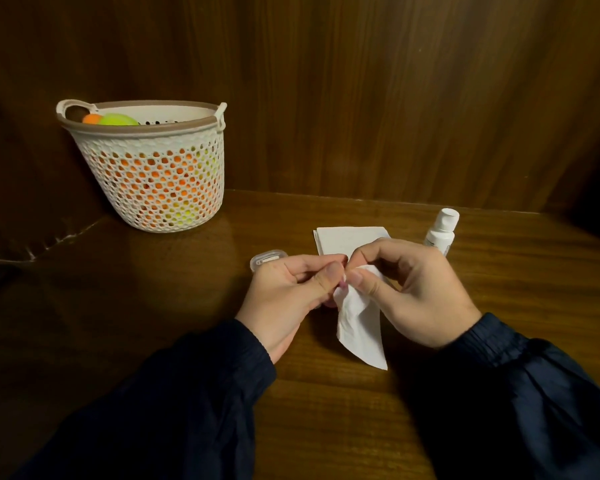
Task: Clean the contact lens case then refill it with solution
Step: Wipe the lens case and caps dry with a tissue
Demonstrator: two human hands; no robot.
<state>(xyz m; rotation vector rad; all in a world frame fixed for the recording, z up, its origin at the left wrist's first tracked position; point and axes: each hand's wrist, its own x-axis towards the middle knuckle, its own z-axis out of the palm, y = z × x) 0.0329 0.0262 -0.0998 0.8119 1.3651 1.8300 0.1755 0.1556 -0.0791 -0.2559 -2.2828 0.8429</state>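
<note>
Clearly the cleaning part is in hand and not finished: the grip of the right hand (420,289) is a pinch, its thumb and first fingers pressed together on the top of a white tissue (361,323), which hangs down from there to the desk (187,306). The grip of the left hand (288,292) is also closed, thumb against curled fingers, around a small pinkish thing (447,280) of which only an edge shows between the two thumbs; I judge it to be the lens case or one of its parts, but it is too much hidden to say which. The two hands meet just above the desk, the thumbs almost touching, both wrists coming out of dark sleeves from the near edge. Just behind the left hand a small clear lid or box (264,260) lies on the desk; if it belongs to the case I cannot tell. Behind the hands lies a folded white tissue (347,239), not used for now. The solution bottle (440,233) stands upright to the right of it, well apart from the hands, and its white cap seems to be on, so the refill is, in my judgement, not yet begun. Far left, near the wall, stands a white basket (160,188) with orange and yellow-green balls inside.
</note>
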